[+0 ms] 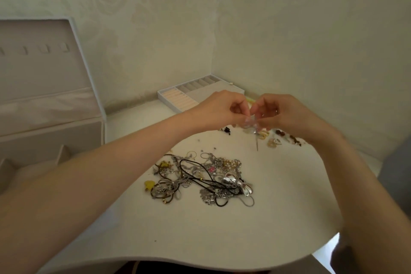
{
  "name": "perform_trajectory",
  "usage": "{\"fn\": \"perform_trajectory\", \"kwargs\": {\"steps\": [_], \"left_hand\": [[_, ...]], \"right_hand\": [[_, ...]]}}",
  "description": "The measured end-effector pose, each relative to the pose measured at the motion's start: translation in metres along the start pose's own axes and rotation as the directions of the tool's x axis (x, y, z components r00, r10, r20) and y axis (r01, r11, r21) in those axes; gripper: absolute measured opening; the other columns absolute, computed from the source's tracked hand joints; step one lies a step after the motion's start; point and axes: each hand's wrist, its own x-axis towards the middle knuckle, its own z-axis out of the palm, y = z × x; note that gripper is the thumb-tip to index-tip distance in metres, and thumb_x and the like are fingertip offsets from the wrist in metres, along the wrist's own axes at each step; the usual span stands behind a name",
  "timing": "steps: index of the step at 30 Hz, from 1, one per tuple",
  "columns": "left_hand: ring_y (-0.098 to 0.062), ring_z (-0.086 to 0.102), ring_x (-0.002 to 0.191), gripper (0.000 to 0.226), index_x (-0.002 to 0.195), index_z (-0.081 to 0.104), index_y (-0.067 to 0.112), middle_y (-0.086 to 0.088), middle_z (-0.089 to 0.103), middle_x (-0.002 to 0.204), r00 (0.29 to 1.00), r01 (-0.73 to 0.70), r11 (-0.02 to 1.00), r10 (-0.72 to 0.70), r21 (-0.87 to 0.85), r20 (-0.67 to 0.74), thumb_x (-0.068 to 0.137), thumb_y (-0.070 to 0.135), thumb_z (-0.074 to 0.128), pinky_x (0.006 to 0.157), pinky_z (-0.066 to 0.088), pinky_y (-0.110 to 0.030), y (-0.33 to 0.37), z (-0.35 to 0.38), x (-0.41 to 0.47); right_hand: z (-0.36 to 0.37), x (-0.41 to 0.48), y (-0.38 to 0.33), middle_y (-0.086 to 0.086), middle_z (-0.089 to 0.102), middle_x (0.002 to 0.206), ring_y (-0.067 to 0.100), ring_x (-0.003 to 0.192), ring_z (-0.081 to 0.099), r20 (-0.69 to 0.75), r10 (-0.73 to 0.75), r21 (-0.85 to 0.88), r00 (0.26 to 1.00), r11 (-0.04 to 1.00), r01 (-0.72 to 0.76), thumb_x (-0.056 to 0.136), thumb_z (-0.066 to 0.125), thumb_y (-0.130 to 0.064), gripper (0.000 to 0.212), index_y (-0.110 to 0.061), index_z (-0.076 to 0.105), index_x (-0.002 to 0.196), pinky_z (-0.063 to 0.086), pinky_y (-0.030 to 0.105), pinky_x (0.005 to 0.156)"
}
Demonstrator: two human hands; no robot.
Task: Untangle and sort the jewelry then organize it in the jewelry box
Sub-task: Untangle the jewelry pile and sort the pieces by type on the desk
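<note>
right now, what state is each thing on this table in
left hand: pinches the silvery piece
right hand: pinches it too
silvery piece: held above the table, blurred, thin strand hanging down
jewelry pile: tangled, on the table
loose pieces: apart from the pile, spread near the right hand
jewelry box: lid up
tray: flat on the table behind the hands, visible slots look empty

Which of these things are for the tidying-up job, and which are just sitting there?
For the job: left hand and right hand, both pinching a silvery piece; tangled pile; loose bits under the right hand; jewelry box; tray.
Just there: table; patterned wall.
</note>
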Motion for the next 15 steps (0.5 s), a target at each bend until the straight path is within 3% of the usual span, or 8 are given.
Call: {"fn": "perform_trajectory", "kwargs": {"steps": [2, 6, 9, 15], "left_hand": [[-0.008, 0.057, 0.065, 0.015, 0.074, 0.061, 0.020, 0.002, 0.065, 0.071, 1.000, 0.025, 1.000, -0.024, -0.011, 0.016, 0.081, 0.011, 0.071, 0.062, 0.048, -0.021, -0.001, 0.005, 0.004], [-0.013, 0.062, 0.076, 0.014, 0.075, 0.061, 0.021, 0.009, 0.063, 0.069, 0.994, 0.093, 0.960, -0.105, 0.263, 0.034, 0.081, 0.012, 0.069, 0.077, 0.053, -0.035, -0.019, 0.013, 0.010], [-0.014, 0.060, 0.087, 0.012, 0.077, 0.058, 0.023, 0.019, 0.053, 0.067, 0.991, 0.102, 0.908, -0.128, 0.406, 0.038, 0.082, 0.020, 0.068, 0.075, 0.049, -0.032, -0.029, 0.017, 0.010], [-0.014, 0.056, 0.093, 0.003, 0.085, 0.060, 0.022, 0.010, 0.055, 0.082, 0.992, 0.115, 0.863, -0.127, 0.492, -0.008, 0.085, 0.022, 0.063, 0.069, 0.040, -0.027, -0.034, 0.019, 0.009]], "right_hand": [[-0.004, -0.001, 0.004, 0.002, 0.062, 0.065, -0.001, 0.050, 0.055, 0.014, 0.020, -0.005, 1.000, 1.000, -0.020, 0.073, 0.069, 0.013, 0.023, -0.007, 0.065, 0.084, 0.042, 0.010, 0.051], [0.004, 0.009, 0.014, -0.004, 0.065, 0.058, 0.001, 0.051, 0.059, 0.089, 0.085, -0.125, 0.992, 0.989, -0.073, 0.073, 0.072, 0.010, 0.021, -0.009, 0.072, 0.080, 0.047, 0.013, 0.056], [0.016, 0.021, 0.021, -0.001, 0.066, 0.068, 0.000, 0.054, 0.060, 0.109, 0.120, -0.201, 0.987, 0.975, -0.096, 0.074, 0.072, 0.009, 0.021, -0.006, 0.072, 0.088, 0.045, 0.008, 0.053], [0.034, 0.036, 0.023, -0.004, 0.061, 0.067, -0.001, 0.056, 0.055, 0.058, 0.126, -0.287, 0.990, 0.952, -0.104, 0.073, 0.070, 0.010, 0.021, -0.006, 0.071, 0.087, 0.041, 0.006, 0.053]]}}
